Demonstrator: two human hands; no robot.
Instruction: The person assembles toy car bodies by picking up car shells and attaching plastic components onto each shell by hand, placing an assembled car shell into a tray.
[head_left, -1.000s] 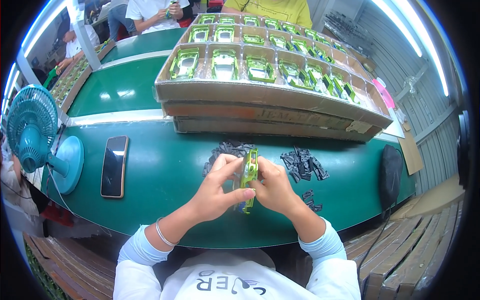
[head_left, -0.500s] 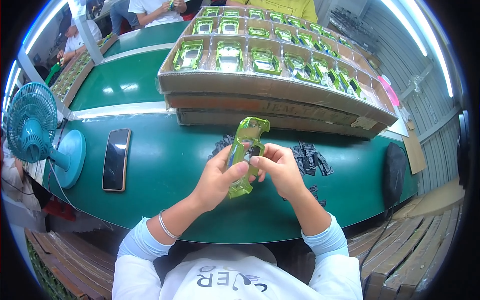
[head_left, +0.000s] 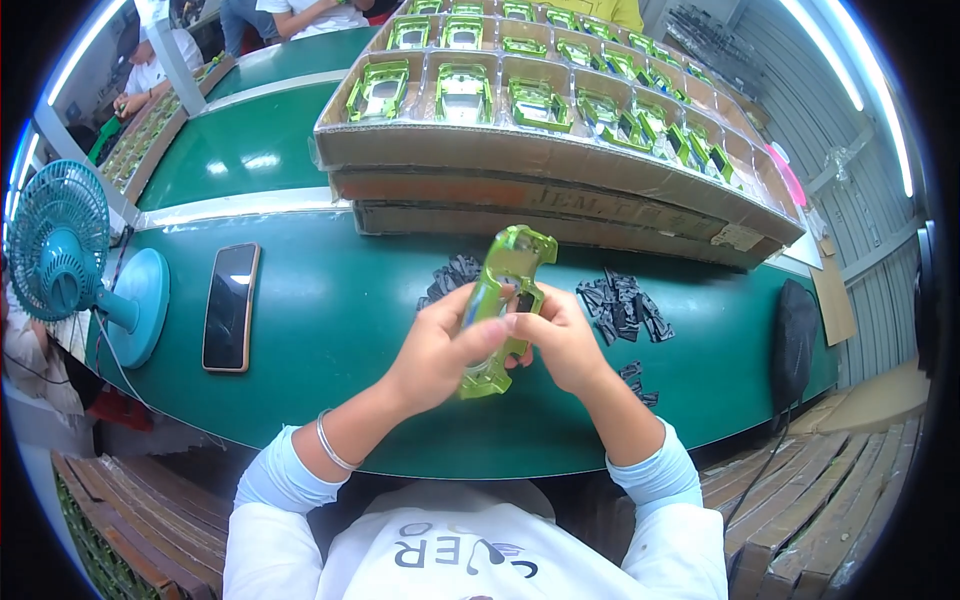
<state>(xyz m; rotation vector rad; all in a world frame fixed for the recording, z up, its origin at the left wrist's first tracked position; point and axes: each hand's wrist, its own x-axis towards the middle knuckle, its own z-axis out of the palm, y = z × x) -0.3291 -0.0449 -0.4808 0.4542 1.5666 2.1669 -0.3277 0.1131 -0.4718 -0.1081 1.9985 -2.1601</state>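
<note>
Over the near middle of the green table I hold a bright green plastic toy car body shell [head_left: 520,256], tilted, with window openings along its side. My left hand [head_left: 428,348] is closed around its left side, the thumb lying across it. My right hand [head_left: 566,345] grips the right side, thumb pressed by the side opening, where a small dark part shows. Whether that part is loose or fixed in the shell is hidden by the fingers. Small black plastic parts lie in a pile [head_left: 625,305] to the right, a smaller cluster [head_left: 640,384] nearer, and another pile [head_left: 452,280] behind my left hand.
A cardboard tray [head_left: 560,165] with divided compartments of green shells stands across the far side, stacked on another box. On the left are a smartphone [head_left: 230,308] and a teal fan [head_left: 65,245]. A black pouch [head_left: 790,342] lies at the right edge. Other people sit beyond.
The shell has shifted slightly to the right and tilted a little more in my hands. My right thumb has moved in closer to my left thumb.
</note>
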